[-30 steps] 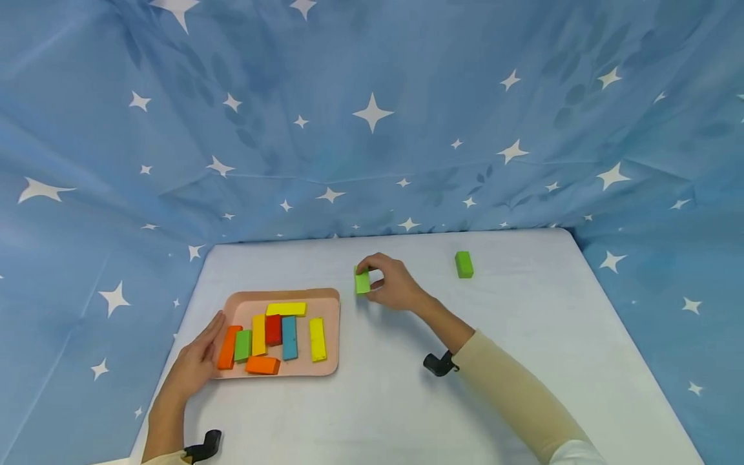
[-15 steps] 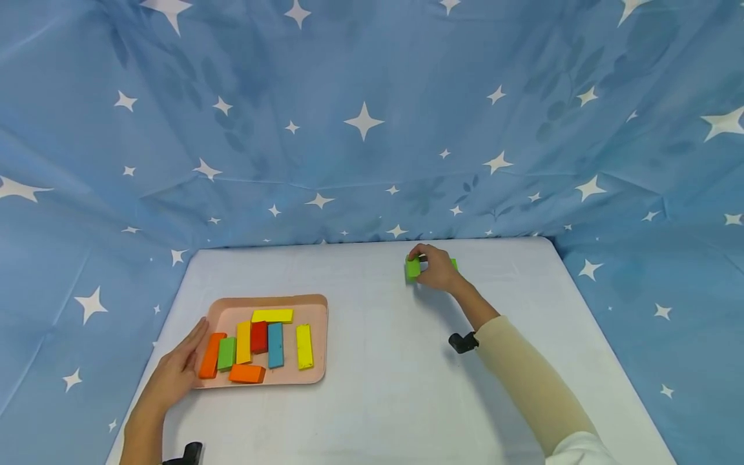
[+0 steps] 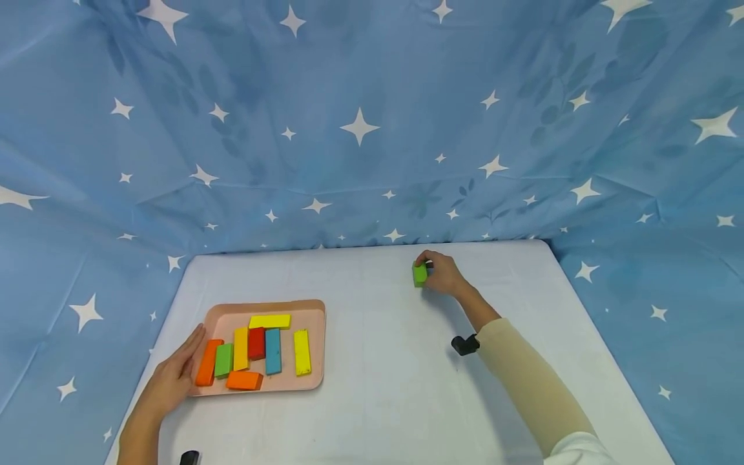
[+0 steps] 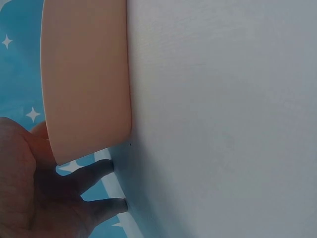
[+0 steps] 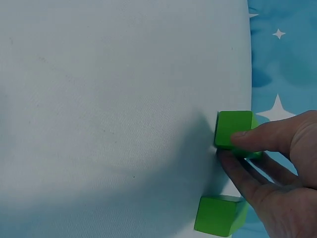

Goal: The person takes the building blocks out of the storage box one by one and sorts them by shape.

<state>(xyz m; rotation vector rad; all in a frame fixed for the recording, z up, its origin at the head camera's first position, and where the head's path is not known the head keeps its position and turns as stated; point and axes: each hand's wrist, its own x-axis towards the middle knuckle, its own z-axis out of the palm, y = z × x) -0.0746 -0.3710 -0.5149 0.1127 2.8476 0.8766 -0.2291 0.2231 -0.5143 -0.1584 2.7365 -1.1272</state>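
Observation:
My right hand (image 3: 444, 276) pinches a green block (image 3: 420, 274) between thumb and fingers at the far part of the white table. In the right wrist view the held green block (image 5: 233, 124) is at or close to the tabletop, and a second green block (image 5: 216, 216) lies a short way off. The hand hides that second block in the head view. At the left, my left hand (image 3: 167, 382) lies with straight fingers against the side of a pink tray (image 3: 316, 323); in the left wrist view two fingertips touch the table beside the tray wall (image 4: 89, 84).
Inside the tray are orange, yellow, red and blue blocks (image 3: 273, 352) and a green block (image 3: 223, 360). A blue curtain with white stars (image 3: 360, 161) hangs behind the white table (image 3: 378, 387) and along its sides.
My right hand has carried the green block rightward, away from the tray, close to the second green block, which it now covers in the head view. My left hand stays by the tray.

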